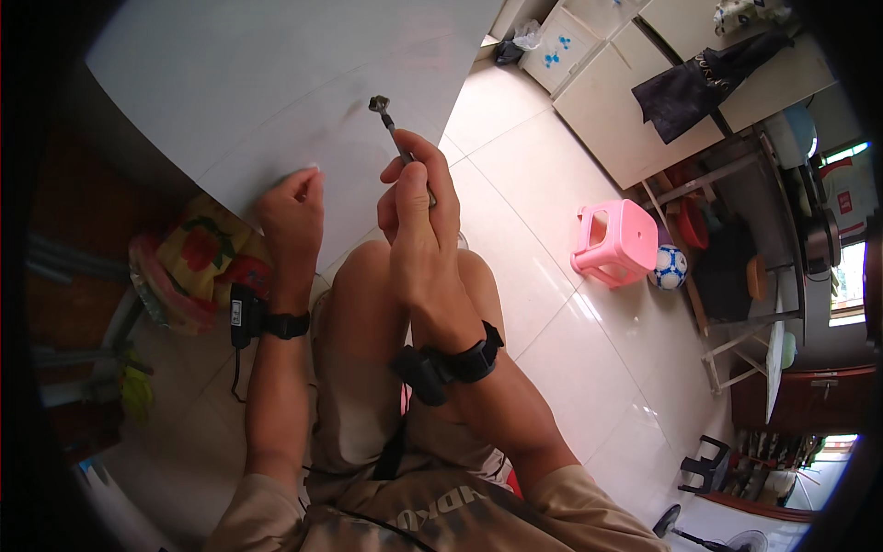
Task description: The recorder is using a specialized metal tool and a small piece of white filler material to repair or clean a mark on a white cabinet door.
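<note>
My right hand point(418, 207) is closed around a slim metal tool point(397, 133) with a dark handle and a small, squarish, shiny head. The tool points up and slightly left, its head over the pale table top point(248, 83). I cannot tell its exact kind. To its left, my left hand point(292, 207) is at the table's near edge, thumb and fingers pinched together. Whatever lies between those fingertips is too small to make out. Both wrists wear black straps with small dark devices.
A pink plastic stool point(618, 241) stands on the tiled floor to the right, beside a blue-and-white ball point(669, 267). Pale cabinets point(612, 110) with a dark cloth point(704, 83) are farther back. A colourful bag point(189, 262) is left of my left forearm.
</note>
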The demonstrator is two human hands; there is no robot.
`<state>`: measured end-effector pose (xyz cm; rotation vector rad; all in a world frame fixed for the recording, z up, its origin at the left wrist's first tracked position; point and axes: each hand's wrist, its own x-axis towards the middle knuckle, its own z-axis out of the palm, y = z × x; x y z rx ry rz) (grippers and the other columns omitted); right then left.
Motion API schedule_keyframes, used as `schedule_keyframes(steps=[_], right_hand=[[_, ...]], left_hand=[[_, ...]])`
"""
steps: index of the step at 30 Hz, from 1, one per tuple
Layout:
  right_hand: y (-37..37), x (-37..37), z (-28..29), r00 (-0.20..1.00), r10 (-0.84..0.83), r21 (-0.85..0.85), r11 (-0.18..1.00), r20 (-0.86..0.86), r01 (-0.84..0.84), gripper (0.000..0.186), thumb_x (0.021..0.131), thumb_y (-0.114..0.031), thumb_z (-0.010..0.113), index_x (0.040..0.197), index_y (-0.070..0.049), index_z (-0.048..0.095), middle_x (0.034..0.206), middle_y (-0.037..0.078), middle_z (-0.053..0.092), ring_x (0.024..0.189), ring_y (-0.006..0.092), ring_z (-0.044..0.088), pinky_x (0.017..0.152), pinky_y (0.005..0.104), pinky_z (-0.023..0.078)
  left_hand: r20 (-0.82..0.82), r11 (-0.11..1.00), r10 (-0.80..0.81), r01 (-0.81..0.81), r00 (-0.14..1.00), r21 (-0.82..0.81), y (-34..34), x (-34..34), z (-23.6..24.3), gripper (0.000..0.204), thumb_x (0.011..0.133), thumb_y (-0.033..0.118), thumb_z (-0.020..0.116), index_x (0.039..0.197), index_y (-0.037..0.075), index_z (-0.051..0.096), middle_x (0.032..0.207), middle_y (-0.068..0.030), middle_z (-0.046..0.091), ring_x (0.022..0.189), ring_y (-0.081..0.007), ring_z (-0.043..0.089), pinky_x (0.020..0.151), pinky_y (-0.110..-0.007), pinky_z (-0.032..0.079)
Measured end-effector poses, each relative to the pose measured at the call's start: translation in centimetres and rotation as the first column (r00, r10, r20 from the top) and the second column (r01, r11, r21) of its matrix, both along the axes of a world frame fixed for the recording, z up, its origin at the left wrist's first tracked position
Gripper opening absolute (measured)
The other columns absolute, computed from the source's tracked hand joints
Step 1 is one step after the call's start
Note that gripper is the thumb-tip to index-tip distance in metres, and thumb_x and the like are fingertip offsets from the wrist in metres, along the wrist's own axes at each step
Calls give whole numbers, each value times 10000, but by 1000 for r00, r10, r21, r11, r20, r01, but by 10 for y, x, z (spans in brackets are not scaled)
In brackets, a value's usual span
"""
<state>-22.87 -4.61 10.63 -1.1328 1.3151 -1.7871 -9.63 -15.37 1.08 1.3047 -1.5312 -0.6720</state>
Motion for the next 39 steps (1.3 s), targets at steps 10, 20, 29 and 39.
schedule_keyframes(steps=[10, 20, 29, 39], right_hand=[[5, 2, 0, 973, 91, -69, 992, -212, -108, 396, 1076, -197, 451, 1389, 29, 536, 1034, 64, 600, 730, 83, 501, 681, 246, 440], [-8, -3, -1, 997, 51, 128, 991, -63, -43, 435, 1077, -235, 438, 1387, 50, 545, 1014, 53, 622, 732, 75, 495, 654, 238, 418], [-4, -3, -10, 969, 69, 95, 994, -235, -48, 478, 1081, -282, 446, 1429, 40, 512, 1056, 46, 613, 800, 86, 510, 676, 241, 438], [-7, 10, -5, 990, 29, 179, 984, -135, -4, 473, 1084, -316, 483, 1407, 26, 534, 1068, 88, 637, 911, 125, 565, 696, 261, 492]], left_hand=[[-188, 810, 5, 106, 982, 576, 69, 39, -69, 265, 935, 166, 703, 1094, -45, 723, 819, -59, 724, 664, -101, 655, 582, -240, 512], [-198, 822, -53, 155, 979, 548, 84, 57, -87, 258, 952, 162, 703, 1117, -35, 714, 850, -69, 714, 718, -100, 666, 604, -234, 526], [-451, 834, 42, 218, 892, 508, 90, 39, -41, 220, 940, 144, 714, 1096, -10, 737, 846, -60, 720, 689, -86, 634, 667, -237, 542], [-359, 971, -206, 236, 910, 40, 158, 24, 17, 152, 923, 53, 727, 1051, -28, 740, 922, -73, 753, 818, -90, 678, 732, -244, 543]])
